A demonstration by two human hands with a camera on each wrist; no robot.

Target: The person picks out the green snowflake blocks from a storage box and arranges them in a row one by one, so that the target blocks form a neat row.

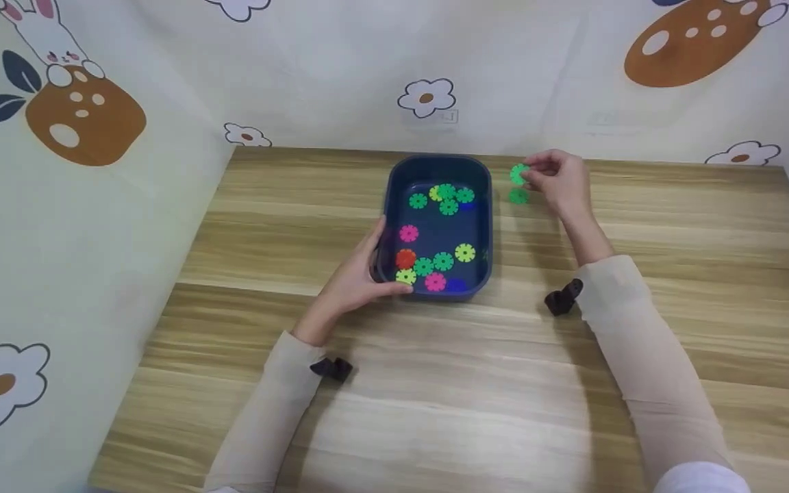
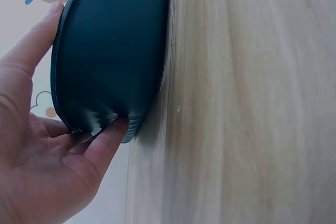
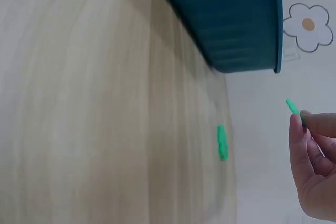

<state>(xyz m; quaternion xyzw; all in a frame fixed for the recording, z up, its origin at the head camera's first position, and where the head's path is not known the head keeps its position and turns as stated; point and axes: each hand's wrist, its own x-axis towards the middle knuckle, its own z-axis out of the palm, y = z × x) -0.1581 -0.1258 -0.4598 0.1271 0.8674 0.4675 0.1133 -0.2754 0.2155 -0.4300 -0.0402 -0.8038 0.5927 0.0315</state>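
A dark blue-green plastic bin (image 1: 439, 226) stands on the table with several notched snowflake discs inside, green, yellow, pink, red and blue. My left hand (image 1: 355, 277) grips the bin's near left corner, thumb on the near rim and fingers along the left side; in the left wrist view the fingers curl at its ribbed end wall. To the right of the bin, my right hand (image 1: 562, 181) pinches a bright green snowflake disc (image 3: 292, 106) between thumb and fingertips, held above the table. Below it a second green disc (image 3: 222, 142) lies flat on the wood.
The wood-grain table (image 1: 394, 383) meets a pale wall (image 1: 340, 68) printed with flowers and rabbits just behind the bin. Another printed wall (image 1: 79, 253) borders the left side. A black wrist mount (image 1: 564, 297) sits on the right sleeve, another (image 1: 331, 369) on the left.
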